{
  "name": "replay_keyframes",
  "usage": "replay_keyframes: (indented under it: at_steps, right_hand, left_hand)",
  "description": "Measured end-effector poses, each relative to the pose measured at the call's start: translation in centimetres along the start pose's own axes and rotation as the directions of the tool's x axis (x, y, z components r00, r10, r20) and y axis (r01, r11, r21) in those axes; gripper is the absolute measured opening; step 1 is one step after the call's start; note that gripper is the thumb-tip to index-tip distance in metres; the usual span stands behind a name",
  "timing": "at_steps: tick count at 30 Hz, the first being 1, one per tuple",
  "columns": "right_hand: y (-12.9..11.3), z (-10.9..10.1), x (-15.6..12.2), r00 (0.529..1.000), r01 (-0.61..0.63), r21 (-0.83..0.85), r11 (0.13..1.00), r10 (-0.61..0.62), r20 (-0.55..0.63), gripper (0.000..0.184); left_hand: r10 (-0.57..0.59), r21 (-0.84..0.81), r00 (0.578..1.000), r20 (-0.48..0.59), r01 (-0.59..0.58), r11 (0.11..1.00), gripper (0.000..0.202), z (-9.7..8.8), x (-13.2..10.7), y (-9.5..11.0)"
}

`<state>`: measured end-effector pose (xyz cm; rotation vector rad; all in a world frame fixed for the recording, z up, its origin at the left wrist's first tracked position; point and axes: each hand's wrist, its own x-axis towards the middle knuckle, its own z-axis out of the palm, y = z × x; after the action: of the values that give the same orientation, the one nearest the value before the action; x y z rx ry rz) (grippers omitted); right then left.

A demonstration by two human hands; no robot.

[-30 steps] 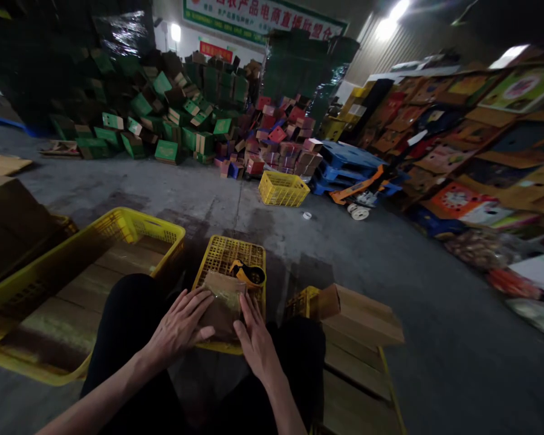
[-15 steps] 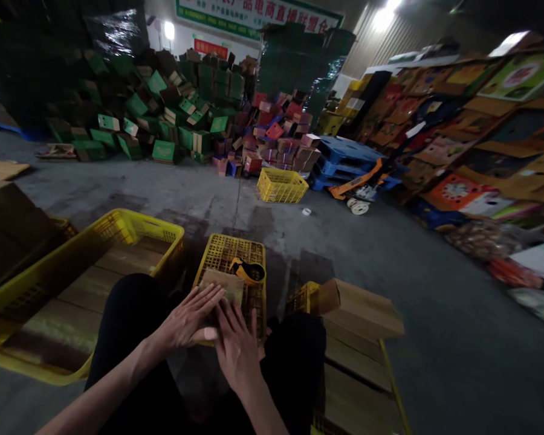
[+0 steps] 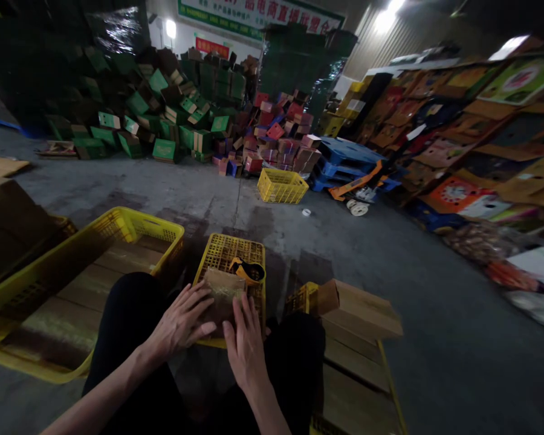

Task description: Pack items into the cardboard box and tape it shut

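Observation:
A small brown cardboard piece (image 3: 222, 290) lies on an upturned yellow crate (image 3: 229, 251) between my knees. My left hand (image 3: 181, 323) rests flat on its left side with the fingers spread. My right hand (image 3: 245, 341) presses flat on its near right part, fingers stretched out. A yellow and black tape dispenser (image 3: 249, 272) sits on the crate just beyond the cardboard.
A large yellow crate (image 3: 131, 226) holding flat cardboard stands at my left. Folded brown boxes (image 3: 360, 311) lie stacked at my right. Farther off are another yellow crate (image 3: 282, 185), blue pallets (image 3: 344, 156), a pallet jack (image 3: 360, 190) and heaps of green and red cartons (image 3: 172, 121).
My left hand slid back toward the left edge of the cardboard and my right hand shifted slightly right, uncovering more of the piece. The dispenser stayed put.

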<state>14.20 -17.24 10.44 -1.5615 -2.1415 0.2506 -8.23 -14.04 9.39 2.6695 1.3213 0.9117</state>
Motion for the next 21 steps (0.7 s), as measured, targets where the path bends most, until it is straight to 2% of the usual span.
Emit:
replay_keyframes:
  at_steps: [3, 5, 6, 9, 12, 15, 21]
  right_hand:
    - [-1.5, -1.2, 2.8, 0.996, 0.044, 0.1, 0.994, -0.051, 0.074, 0.055]
    - [-2.6, -1.7, 4.5, 0.98, 0.106, 0.149, 0.983, -0.129, 0.151, 0.051]
    - [-3.2, -1.8, 5.1, 0.966, 0.141, 0.166, 0.976, -0.173, 0.194, 0.05]
    - [-4.2, -1.2, 6.1, 0.949, 0.155, 0.166, 0.974, -0.194, 0.247, 0.049]
    - [-3.8, -0.4, 5.8, 0.968, 0.098, 0.122, 0.988, -0.123, 0.218, 0.055]
    - [-2.0, -0.2, 4.9, 0.986, 0.029, 0.059, 0.998, -0.038, 0.163, 0.058]
    - [1.1, 0.8, 2.4, 0.995, 0.092, -0.023, 0.995, -0.092, 0.025, 0.063]
  left_hand:
    - [0.071, -0.043, 0.997, 0.015, -0.07, 0.997, 0.06, 1.4, 0.3, 1.8]
    - [0.127, -0.034, 0.992, 0.02, -0.127, 0.991, 0.059, 2.4, 0.0, 2.6]
    - [0.141, -0.018, 0.989, 0.033, -0.14, 0.99, 0.061, 2.8, -0.2, 2.8]
    - [0.129, 0.021, 0.988, 0.088, -0.131, 0.991, 0.069, 3.4, -0.7, 2.8]
    - [0.127, -0.007, 0.987, 0.103, -0.127, 0.992, 0.064, 3.0, -0.5, 2.4]
    - [0.091, -0.025, 0.99, 0.108, -0.089, 0.996, 0.066, 2.0, 0.1, 2.0]
    - [-0.052, 0.047, 0.998, 0.017, 0.051, 0.998, 0.067, 1.4, 0.2, 0.8]
